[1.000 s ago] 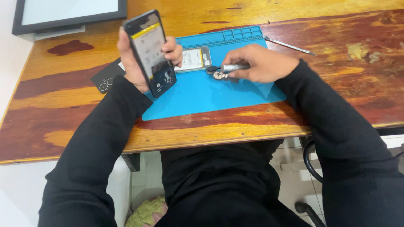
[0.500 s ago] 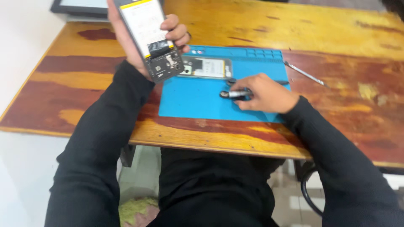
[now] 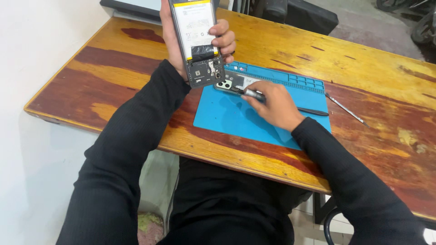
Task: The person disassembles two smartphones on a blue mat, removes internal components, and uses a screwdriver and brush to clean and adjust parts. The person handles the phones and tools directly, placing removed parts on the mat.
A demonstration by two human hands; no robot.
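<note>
Left hand [image 3: 179, 45] raises opened phone [image 3: 196, 41]; right hand [image 3: 274, 106] grips screwdriver [image 3: 254, 95].

Blue mat [image 3: 227, 119] bare in its near-left part; back edge crowded by back cover [image 3: 236, 84] and right hand [image 3: 272, 106]. Thin tool [image 3: 347, 109] lies on table [image 3: 113, 86] at right.

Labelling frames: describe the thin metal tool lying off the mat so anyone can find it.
On the wooden table, look right of the blue rectangular silicone mat. The thin silver metal rod lies slanted on bare wood, alone; the black pen-like tool lies on the mat.
</note>
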